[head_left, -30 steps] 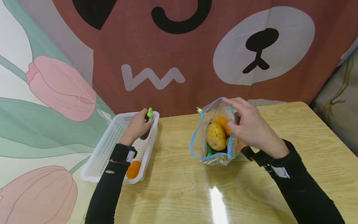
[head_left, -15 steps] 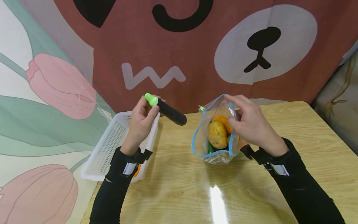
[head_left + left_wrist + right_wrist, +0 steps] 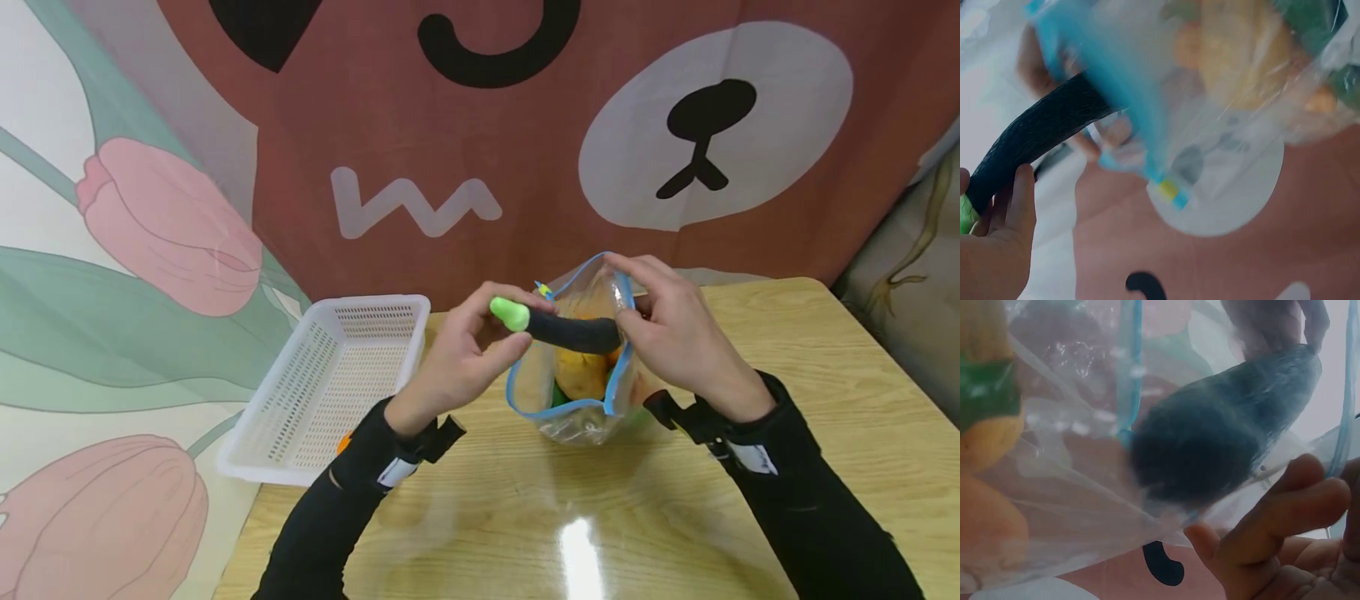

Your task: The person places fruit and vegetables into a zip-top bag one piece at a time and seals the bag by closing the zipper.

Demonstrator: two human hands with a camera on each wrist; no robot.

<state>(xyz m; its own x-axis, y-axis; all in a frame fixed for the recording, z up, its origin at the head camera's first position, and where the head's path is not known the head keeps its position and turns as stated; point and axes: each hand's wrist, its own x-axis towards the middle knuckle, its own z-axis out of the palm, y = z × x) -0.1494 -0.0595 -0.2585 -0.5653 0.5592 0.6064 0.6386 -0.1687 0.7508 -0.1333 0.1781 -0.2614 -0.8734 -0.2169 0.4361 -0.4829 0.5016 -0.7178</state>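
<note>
My left hand grips a toy-like eggplant by its bright green stem end. The eggplant's dark body points right, over the mouth of a clear zip bag with a blue rim and yellow slider. My right hand pinches the bag's right rim. Inside the bag lie a yellow-brown potato, something orange and something green, partly covered by the eggplant. Seen from the left wrist, the eggplant reaches to the blue rim. In the right wrist view, its dark tip shows through the plastic.
At the left of the wooden table stands a white perforated basket. An orange object in it is mostly hidden behind my left sleeve. A patterned cloth hangs behind the table.
My left hand has lifted the eggplant out of the basket and carried it right to the bag's mouth. My right hand stays on the bag's rim.
</note>
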